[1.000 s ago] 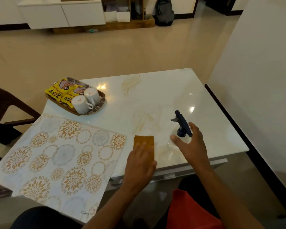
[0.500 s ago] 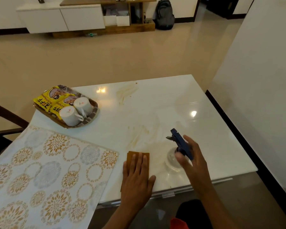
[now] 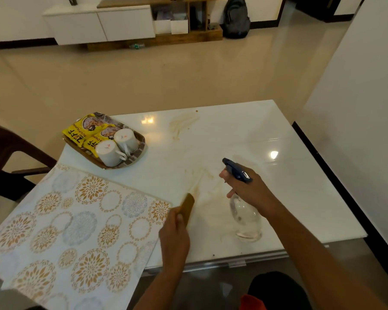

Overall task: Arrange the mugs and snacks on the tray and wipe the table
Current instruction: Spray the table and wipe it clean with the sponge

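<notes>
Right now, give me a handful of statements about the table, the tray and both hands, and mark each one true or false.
1. The right hand grips the spray bottle at its blue trigger head. True.
2. Both mugs stand on the bare table beside the tray. False: they sit upside down on the tray.
3. The left hand holds a brown cloth raised on edge. True.
4. The snack packets are red. False: they are yellow and lie on the tray.
5. Brownish smears still show on the white table. True.
6. The patterned mat covers the tray. False: the patterned mat lies nearer the person, apart from the tray.
</notes>
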